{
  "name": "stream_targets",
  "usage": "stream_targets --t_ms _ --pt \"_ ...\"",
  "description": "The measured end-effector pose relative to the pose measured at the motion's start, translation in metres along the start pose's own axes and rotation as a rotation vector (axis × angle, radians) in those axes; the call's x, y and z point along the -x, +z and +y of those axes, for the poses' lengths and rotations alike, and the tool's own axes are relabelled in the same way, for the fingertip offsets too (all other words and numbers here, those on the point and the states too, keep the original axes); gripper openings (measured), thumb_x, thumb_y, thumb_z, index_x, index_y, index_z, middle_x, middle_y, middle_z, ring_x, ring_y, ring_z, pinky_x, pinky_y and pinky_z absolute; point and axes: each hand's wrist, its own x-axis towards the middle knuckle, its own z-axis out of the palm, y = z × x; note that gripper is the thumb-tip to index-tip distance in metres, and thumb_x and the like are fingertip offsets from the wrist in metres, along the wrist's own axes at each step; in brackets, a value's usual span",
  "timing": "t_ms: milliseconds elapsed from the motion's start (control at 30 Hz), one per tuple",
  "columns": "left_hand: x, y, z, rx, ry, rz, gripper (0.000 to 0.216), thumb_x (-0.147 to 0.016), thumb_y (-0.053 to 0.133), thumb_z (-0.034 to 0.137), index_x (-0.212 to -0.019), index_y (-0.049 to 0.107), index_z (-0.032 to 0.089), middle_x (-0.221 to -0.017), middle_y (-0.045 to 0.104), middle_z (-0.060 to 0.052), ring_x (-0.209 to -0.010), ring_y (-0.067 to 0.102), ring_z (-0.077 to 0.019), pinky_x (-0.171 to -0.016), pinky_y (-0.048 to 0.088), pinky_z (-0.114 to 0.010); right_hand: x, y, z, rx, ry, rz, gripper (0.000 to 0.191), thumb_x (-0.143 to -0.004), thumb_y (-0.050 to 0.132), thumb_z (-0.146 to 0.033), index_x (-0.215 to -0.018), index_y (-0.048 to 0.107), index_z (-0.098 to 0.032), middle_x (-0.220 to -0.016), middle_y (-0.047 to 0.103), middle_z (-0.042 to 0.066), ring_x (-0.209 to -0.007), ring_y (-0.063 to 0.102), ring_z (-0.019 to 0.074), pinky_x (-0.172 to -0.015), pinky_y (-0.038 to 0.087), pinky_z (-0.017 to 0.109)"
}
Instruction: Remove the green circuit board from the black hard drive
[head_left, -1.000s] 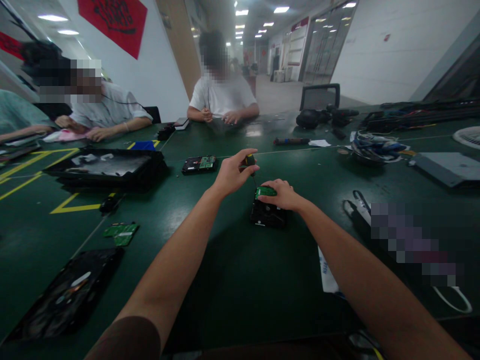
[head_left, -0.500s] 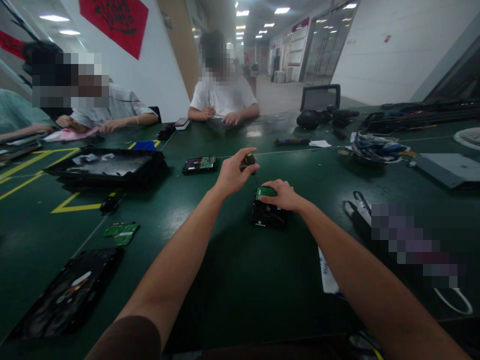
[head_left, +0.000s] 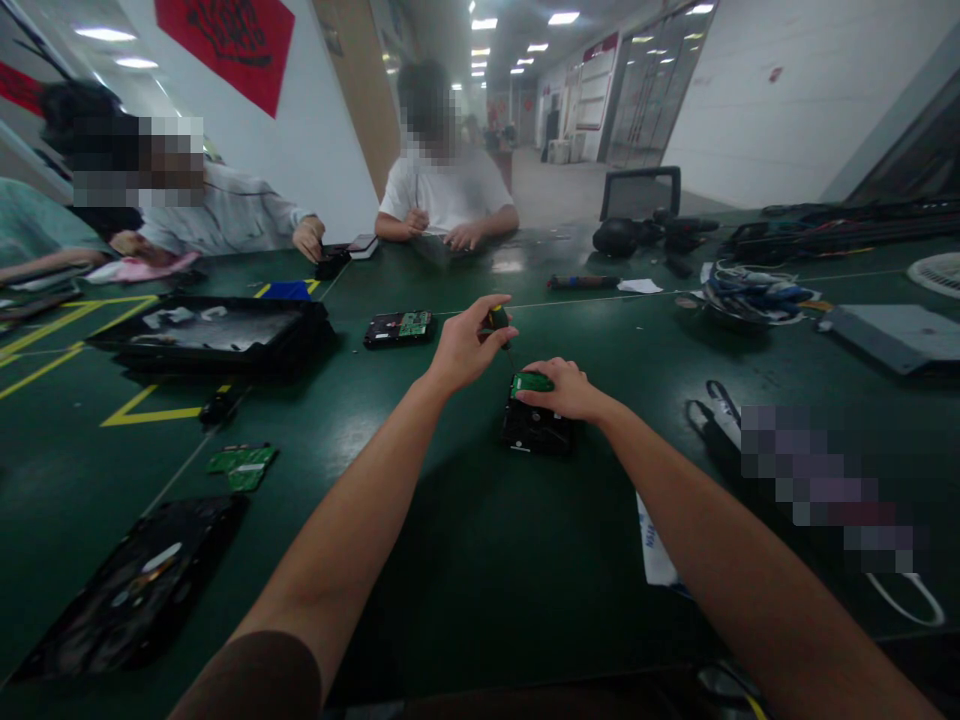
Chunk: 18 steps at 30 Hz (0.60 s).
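A black hard drive lies on the green table in front of me, a green circuit board on its far part. My left hand grips a small screwdriver with a yellow and black handle. Its thin shaft points down to the far left corner of the drive. Across the board and the drive's right side, my right hand is wrapped, thumb on the board, holding the drive against the table.
Another hard drive lies beyond my left hand. To the left are a black tray, a loose circuit board and a larger black drive. A cable bundle and a lanyard lie right. Co-workers sit across the table.
My hands, the screwdriver and the drive hold nearly the same place. At the far left, a co-worker's hand has reached right to a small black object on the table.
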Motion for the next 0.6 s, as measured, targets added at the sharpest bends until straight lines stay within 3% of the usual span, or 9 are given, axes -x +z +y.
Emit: stream_targets --t_ms 600 --pt "-0.0006 0.0002 -0.0031 -0.012 -0.042 0.002 0.048 -0.09 0.073 0.019 -0.135 0.057 0.024 -0.111 0.076 -0.006 -0.103 0.075 -0.0205 -0.088 0.064 -0.035 -0.0003 0.0013 0.0018 -0.006 -0.003 0.012 0.063 -0.085 0.064 -0.072 -0.137 0.064 -0.037 -0.13 0.061 0.012 -0.123 0.053 0.038 -0.103 0.041 0.054"
